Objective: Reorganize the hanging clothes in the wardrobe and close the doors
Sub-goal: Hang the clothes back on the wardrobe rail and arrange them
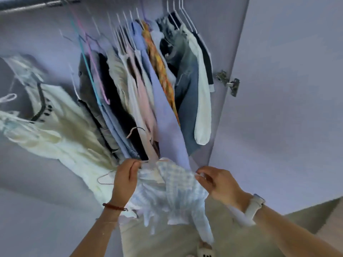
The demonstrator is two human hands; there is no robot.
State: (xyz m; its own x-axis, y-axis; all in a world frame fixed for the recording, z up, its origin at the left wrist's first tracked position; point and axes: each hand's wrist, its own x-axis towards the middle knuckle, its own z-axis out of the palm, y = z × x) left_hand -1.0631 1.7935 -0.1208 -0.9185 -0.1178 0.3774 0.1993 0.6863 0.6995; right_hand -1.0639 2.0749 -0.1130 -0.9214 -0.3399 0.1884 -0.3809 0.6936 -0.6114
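Wardrobe door (287,89) seen swung open at right, lavender, with a metal hinge (229,83) on its inner edge. Hanging rail (33,5) runs across top left. Row of hanging clothes (141,80) packed along the rail on thin wire hangers: cream dress (61,134) at left, grey and dark pieces, pink top, lilac garment (167,115), orange patterned piece (159,65), jeans (185,76), white knit sleeve (203,108) at right. Frame is motion-blurred; finer detail not readable.

Pale blue-and-white checked shirt (174,190) is held low in front of the row, spread between both hands. Left hand (125,180): grip closed, fingers pinching the shirt's left edge by a pink hanger (105,178); red bracelet (114,207) at wrist. Right hand (219,184): grip closed, pinching the shirt's right edge; white watch (254,205) worn.
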